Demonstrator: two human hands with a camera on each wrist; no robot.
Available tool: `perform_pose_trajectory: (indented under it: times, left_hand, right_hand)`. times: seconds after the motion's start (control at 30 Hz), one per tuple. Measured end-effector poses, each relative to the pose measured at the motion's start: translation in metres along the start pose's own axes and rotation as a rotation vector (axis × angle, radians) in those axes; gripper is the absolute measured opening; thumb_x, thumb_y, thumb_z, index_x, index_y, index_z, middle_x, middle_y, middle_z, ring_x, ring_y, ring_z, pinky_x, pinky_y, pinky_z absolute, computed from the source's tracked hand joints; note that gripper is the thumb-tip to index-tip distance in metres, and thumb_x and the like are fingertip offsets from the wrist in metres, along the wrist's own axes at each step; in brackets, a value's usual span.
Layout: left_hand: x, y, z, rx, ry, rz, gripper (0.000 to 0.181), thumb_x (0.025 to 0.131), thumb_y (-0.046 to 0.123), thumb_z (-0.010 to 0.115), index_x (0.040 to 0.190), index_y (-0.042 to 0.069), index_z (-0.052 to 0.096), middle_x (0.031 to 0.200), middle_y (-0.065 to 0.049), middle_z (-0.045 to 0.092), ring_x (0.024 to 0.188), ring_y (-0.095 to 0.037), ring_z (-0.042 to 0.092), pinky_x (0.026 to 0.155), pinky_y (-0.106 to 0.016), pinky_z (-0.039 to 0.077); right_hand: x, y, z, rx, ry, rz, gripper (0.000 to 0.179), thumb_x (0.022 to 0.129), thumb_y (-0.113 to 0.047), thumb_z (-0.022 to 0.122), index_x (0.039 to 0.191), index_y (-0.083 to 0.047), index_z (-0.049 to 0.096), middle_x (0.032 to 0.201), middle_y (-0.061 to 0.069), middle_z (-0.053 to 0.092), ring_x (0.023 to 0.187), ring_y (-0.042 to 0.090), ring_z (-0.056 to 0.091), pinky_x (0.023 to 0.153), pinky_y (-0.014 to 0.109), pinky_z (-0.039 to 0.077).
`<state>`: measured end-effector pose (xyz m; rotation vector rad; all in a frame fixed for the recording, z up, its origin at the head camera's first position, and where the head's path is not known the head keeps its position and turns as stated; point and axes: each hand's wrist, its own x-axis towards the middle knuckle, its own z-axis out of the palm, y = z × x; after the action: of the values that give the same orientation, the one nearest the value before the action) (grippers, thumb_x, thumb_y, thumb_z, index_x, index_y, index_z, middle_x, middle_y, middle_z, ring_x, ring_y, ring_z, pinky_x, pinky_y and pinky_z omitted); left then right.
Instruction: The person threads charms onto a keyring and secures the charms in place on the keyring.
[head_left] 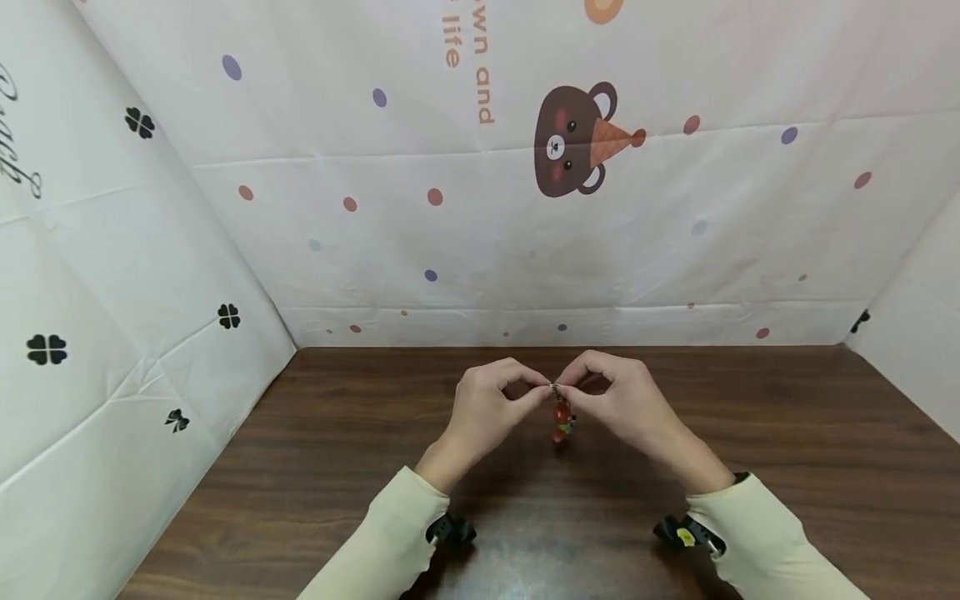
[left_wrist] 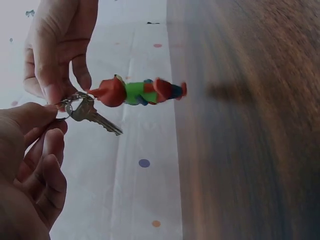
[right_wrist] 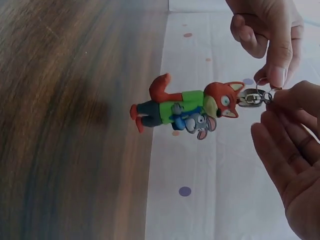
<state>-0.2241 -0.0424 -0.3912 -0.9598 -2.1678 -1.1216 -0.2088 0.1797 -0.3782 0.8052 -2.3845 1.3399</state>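
A fox figure keychain [right_wrist: 180, 107], orange with a green shirt and a small grey animal at its front, hangs over the table from a metal ring. My left hand [head_left: 487, 408] pinches the key ring [right_wrist: 261, 90] between thumb and forefinger. From the other side my right hand [head_left: 630, 408] pinches the ring end beside the chain, its fingertips almost meeting the left ones. A silver key [left_wrist: 95, 114] dangles from the ring next to the figure. In the head view the figure [head_left: 561, 414] hangs just below both hands.
The brown wood table [head_left: 315, 467] lies under the hands. A white cloth with dots and a bear print [head_left: 562, 142] rises behind it, and a side cloth [head_left: 97, 275] with black clover prints stands at left. Dark straps [head_left: 450, 529] circle both wrists.
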Motion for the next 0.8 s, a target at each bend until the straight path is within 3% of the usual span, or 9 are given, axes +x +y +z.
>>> perform_pose_trajectory:
  times: [0.17, 0.37, 0.47, 0.57, 0.67, 0.8]
  left_hand:
    - [0.0007, 0.0011, -0.002, -0.095, -0.008, -0.038, 0.005, 0.096, 0.016, 0.082, 0.096, 0.011, 0.083, 0.089, 0.004, 0.077, 0.051, -0.005, 0.049, 0.049, -0.02, 0.042]
    - [0.0008, 0.0027, -0.0039, -0.327, -0.014, -0.184, 0.005, 0.097, 0.013, 0.081, 0.1, 0.009, 0.082, 0.087, -0.003, 0.076, 0.051, -0.031, 0.063, 0.046, -0.027, 0.046]
    - [0.0005, 0.0033, -0.0038, -0.411, -0.027, -0.26, 0.007, 0.097, 0.014, 0.08, 0.102, 0.009, 0.082, 0.083, -0.005, 0.075, 0.056, -0.042, 0.064, 0.048, -0.034, 0.05]
    - [0.0004, 0.003, -0.0034, -0.427, -0.046, -0.298, 0.008, 0.098, 0.015, 0.08, 0.103, 0.009, 0.083, 0.083, -0.004, 0.075, 0.059, -0.042, 0.065, 0.051, -0.037, 0.054]
    - [0.0006, 0.0018, -0.0035, -0.338, -0.047, -0.247, 0.007, 0.096, 0.014, 0.082, 0.102, 0.011, 0.084, 0.086, 0.0, 0.076, 0.057, -0.028, 0.064, 0.053, -0.032, 0.053]
    - [0.0014, -0.0011, -0.0032, -0.148, -0.015, -0.072, 0.005, 0.092, 0.009, 0.085, 0.097, 0.01, 0.085, 0.089, 0.004, 0.075, 0.062, -0.007, 0.059, 0.057, -0.023, 0.051]
  right_hand:
    - [0.0007, 0.0006, -0.0013, 0.125, 0.005, 0.038, 0.007, 0.096, -0.005, 0.081, 0.097, -0.012, 0.079, 0.098, -0.002, 0.077, 0.087, 0.017, 0.075, 0.074, 0.031, 0.062]
    - [0.0013, 0.0014, -0.0018, 0.281, 0.057, 0.046, 0.009, 0.095, 0.002, 0.078, 0.093, -0.005, 0.073, 0.104, 0.01, 0.077, 0.088, 0.023, 0.075, 0.073, 0.031, 0.062]
    - [0.0011, 0.0015, -0.0025, 0.31, 0.074, 0.05, 0.011, 0.095, 0.003, 0.078, 0.091, -0.004, 0.07, 0.103, 0.013, 0.076, 0.088, 0.023, 0.075, 0.073, 0.03, 0.061]
    - [0.001, 0.001, -0.0035, 0.29, 0.075, 0.052, 0.011, 0.095, 0.001, 0.078, 0.091, -0.006, 0.07, 0.102, 0.011, 0.076, 0.087, 0.023, 0.075, 0.074, 0.029, 0.061]
    - [0.0011, -0.0001, -0.0036, 0.251, 0.057, 0.044, 0.012, 0.096, 0.002, 0.078, 0.092, -0.007, 0.07, 0.101, 0.009, 0.075, 0.087, 0.024, 0.074, 0.074, 0.03, 0.061]
    - [0.0012, -0.0006, -0.0015, 0.149, 0.023, 0.03, 0.014, 0.097, 0.0, 0.077, 0.091, -0.011, 0.072, 0.1, 0.004, 0.074, 0.085, 0.021, 0.073, 0.073, 0.03, 0.061]
